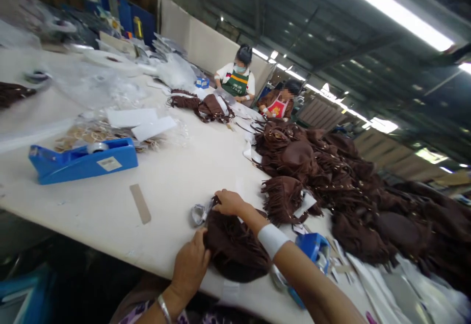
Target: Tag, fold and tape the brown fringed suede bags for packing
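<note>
A dark brown fringed bag [235, 245] lies at the near edge of the white table. My left hand [191, 265], with a silver bangle at the wrist, has its fingers closed on the bag's left edge. My right hand [228, 202], with a white band round the wrist, reaches over the bag and pinches its upper left corner. Crumpled clear and silvery wrapping [199, 214] sits on the table just left of the bag. A flat grey-brown strip [140, 204] lies farther left.
A blue tape dispenser [110, 162] stands at the left, another [312, 248] beside my right forearm. Brown bags [298, 157] are heaped at the right. White cards [154, 128] and clear plastic [99, 86] lie back left. Two people work across the table.
</note>
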{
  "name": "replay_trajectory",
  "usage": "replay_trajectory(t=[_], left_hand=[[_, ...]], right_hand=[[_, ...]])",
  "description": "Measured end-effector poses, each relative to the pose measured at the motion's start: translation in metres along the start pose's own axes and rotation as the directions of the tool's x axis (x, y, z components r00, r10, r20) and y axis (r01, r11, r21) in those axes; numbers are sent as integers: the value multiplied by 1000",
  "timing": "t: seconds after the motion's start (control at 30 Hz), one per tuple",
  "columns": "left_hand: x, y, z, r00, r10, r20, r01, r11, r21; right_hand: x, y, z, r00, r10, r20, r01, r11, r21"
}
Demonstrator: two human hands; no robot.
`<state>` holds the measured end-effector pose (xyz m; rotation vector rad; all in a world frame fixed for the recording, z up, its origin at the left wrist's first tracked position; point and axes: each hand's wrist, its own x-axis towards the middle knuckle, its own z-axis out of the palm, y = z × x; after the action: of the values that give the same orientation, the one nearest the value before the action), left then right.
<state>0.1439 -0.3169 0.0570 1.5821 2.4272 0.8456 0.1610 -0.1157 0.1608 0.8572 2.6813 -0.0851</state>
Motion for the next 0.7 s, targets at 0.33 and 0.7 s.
replay_trajectory(t=[0.33, 0.7], left_hand=[[16, 4, 11, 999, -20, 31, 20, 1000, 4], [15, -11, 18, 977, 202, 70, -206, 978, 43]], right_hand=[[34, 16, 32, 974, 213, 71, -220, 970, 102], [53, 47, 68, 970, 245, -2, -217, 864, 454]])
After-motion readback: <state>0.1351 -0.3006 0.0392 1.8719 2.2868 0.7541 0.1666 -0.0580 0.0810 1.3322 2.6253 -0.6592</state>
